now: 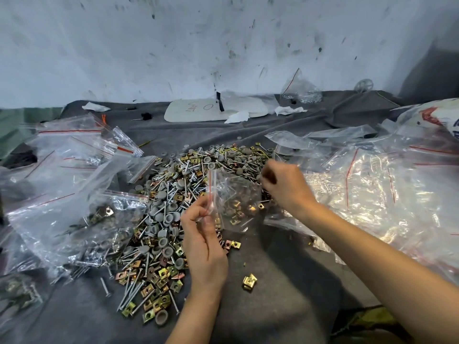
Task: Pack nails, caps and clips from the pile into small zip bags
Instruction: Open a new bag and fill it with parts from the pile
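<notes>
Work surface: grey cloth [273, 281] under a scuffed white wall [223, 33].
My left hand [203, 234] pinches the small zip bag [236, 194] over the pile [161, 219] at centre; my right hand [285, 187], at the bag's 3 o'clock, is blurred, grip indeterminate. White board [193, 112] at 12 o'clock: writing illegible.

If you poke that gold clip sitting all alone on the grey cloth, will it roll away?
Probably not: the gold clip looks squarish and folded, so it would likely slide or flip, not roll. The grey cloth looks soft and wrinkled, which should slow it. It seems thin bent metal, so probably light.
</notes>
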A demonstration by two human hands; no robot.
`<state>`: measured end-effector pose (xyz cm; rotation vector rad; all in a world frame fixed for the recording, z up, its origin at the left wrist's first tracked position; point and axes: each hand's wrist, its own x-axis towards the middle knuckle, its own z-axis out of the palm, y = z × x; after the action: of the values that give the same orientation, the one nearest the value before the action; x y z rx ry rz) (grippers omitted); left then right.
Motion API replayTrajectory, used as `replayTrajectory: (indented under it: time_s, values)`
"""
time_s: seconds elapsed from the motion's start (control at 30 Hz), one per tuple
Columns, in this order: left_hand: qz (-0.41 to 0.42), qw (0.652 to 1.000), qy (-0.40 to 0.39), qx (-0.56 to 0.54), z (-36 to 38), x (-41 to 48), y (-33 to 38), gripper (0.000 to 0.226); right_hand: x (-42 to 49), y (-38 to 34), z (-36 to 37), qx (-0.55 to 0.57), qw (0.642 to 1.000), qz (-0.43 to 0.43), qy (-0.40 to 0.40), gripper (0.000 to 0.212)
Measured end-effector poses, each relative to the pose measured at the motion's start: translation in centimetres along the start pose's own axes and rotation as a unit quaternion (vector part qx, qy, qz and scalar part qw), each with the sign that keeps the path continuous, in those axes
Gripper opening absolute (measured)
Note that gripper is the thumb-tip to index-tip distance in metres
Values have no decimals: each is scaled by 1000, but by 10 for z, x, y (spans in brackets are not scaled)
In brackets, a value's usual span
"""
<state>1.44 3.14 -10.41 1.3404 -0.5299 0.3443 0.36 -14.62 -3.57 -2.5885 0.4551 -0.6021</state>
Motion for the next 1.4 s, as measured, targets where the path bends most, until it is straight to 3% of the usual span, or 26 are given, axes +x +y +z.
replayTrajectory:
  time_s: [0.07,0.13,0.2,0.3,0.4,0.5,0.67,0.77,0.97,1.1,1.3,1.4]
  values:
    - [37,998,-17,37,1,0,1,32,2,-16,-19,172,982,14,74,13]
    - [71,995,-37,59,2,1,1,29,2,-38,-38,301,948,-29,103,19]
    - [96,991,-60,71,2,0,1,20,-3,-62,-51,339,930,-112,88,18]
    - [104,988,-71,89,3,-1,2,27,-14,-87,-55,235,948,-214,0,16]
    - [110,986,-74,101,3,-2,2,31,-17,-88,-49,99,961,-245,-86,12]
    - [111,986,-71,98,3,-1,1,25,-17,-80,-46,71,959,-263,-73,10]
    - [110,988,-71,86,2,-1,0,15,-6,-65,-53,149,971,-185,25,9]
    - [104,990,-56,70,2,-1,-1,14,3,-49,-50,189,974,-115,44,7]
    - [99,993,-34,60,2,0,0,19,7,-8,-19,115,992,-46,-17,12]
    - [87,994,-27,68,2,-1,1,20,4,22,0,36,993,36,-110,21]
    - [78,994,-30,69,2,0,0,19,-1,25,15,-171,974,-63,-137,17]
    - [81,994,-29,72,2,0,1,19,0,23,17,-203,966,-74,-143,18]
